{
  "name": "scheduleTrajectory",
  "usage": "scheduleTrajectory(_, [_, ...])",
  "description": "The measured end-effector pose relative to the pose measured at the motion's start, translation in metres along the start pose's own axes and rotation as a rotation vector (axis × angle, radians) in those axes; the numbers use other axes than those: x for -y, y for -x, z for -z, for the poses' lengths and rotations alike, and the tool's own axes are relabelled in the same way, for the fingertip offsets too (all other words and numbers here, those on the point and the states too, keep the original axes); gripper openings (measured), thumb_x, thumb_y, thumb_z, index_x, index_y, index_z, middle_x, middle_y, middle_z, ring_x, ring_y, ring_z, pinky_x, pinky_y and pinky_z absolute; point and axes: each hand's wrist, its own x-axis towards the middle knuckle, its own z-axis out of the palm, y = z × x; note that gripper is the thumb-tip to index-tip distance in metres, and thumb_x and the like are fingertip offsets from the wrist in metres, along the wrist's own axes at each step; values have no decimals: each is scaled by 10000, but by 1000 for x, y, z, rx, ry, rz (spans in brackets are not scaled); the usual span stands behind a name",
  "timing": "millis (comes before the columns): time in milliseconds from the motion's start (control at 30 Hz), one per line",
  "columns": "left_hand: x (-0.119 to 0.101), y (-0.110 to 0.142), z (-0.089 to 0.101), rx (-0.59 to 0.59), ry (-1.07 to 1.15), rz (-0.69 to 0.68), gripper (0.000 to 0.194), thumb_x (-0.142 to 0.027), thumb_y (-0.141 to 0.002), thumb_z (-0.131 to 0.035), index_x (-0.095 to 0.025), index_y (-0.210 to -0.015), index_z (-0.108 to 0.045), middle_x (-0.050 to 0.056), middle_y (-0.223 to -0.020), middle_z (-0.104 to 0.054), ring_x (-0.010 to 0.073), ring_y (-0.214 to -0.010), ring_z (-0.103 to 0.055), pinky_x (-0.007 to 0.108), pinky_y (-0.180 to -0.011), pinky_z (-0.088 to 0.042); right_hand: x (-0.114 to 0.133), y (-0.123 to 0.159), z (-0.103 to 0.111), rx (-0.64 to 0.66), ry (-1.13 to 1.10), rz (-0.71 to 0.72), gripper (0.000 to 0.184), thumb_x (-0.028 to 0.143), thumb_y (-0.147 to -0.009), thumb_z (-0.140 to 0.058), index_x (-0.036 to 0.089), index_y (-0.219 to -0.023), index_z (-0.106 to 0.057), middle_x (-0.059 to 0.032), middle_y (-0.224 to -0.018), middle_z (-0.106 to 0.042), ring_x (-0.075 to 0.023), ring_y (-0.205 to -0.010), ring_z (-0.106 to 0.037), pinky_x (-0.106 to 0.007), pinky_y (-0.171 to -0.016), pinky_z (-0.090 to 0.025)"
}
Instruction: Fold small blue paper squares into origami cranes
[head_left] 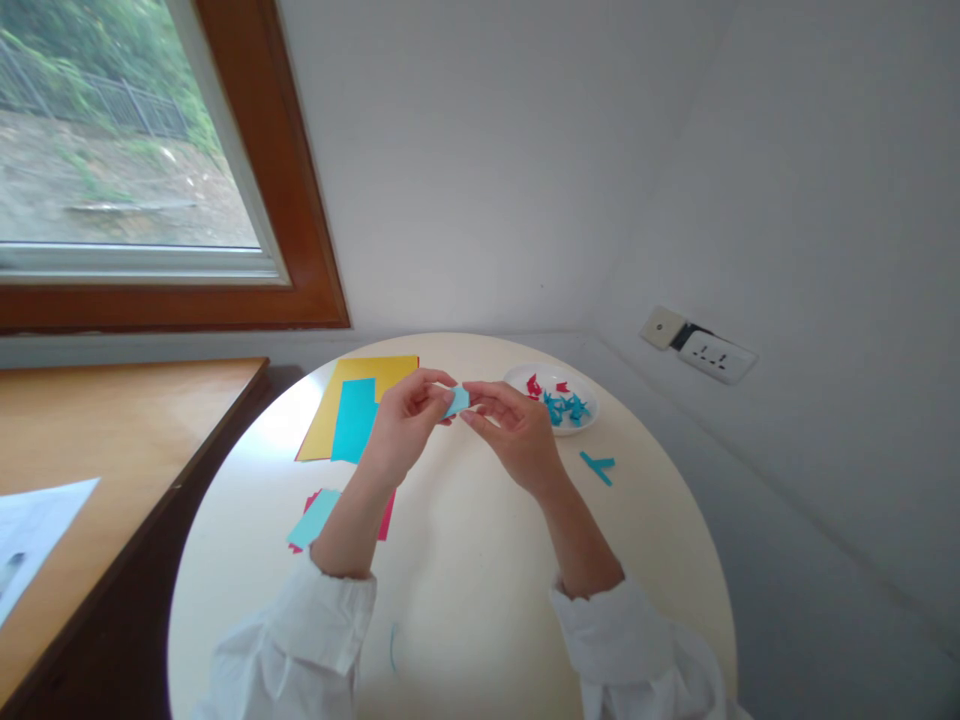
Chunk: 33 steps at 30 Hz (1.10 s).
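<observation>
A small piece of light blue paper (458, 401) is held up between my two hands, above the middle of the round table. Thumb and fingers of my left hand (411, 415) pinch its left side and cover part of it. On its right edge close the thumb and fingertips of my right hand (511, 425). Just beyond my right hand stands a white plate (589, 422) with several small folded blue paper pieces (568, 407) and a few red ones (533, 386). Left of my left hand lies a blue paper sheet (352, 420) on yellow paper (319, 425).
Blue paper strips (598, 466) lie right of my right hand. Light blue and pink paper pieces (315, 517) lie by my left forearm, and a thin blue strip (393, 647) near the front. A wooden desk (135, 410) stands left of the round white table (465, 600).
</observation>
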Motion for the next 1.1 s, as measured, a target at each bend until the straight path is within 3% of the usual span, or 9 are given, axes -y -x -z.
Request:
scheduleTrajectory(533, [-2, 0, -1, -39, -33, -17, 143, -292, -672, -636, -158, -716, -608, -2, -647, -599, 116, -636, -553, 227, -581, -429, 1, -2, -4, -45, -191, -137, 307, 216, -643, -686, 199, -946, -633, -45, -966, -671, -146, -807, -631, -293, -757, -529])
scheduleTrajectory(833, [1, -2, 0, -33, -10, -10, 177, -307, -656, -652, -154, -736, -615, 5, -660, -617, 120, -642, -557, 230, -598, -430, 1, -2, -4, -47, -189, -146, 330, 230, -632, -691, 189, -953, -627, -51, -968, -668, -149, -813, -634, -295, -763, -527])
scheduleTrajectory(1100, [-6, 2, -1, -1, -51, -18, 118, -275, -685, -602, -164, -714, -629, 4, -635, -605, 126, -628, -561, 239, -580, -444, 1, -2, -4, -96, -155, -111, 207, 200, -653, -622, 199, -859, -610, -26, -861, -669, -150, -798, -632, -291, -725, -521])
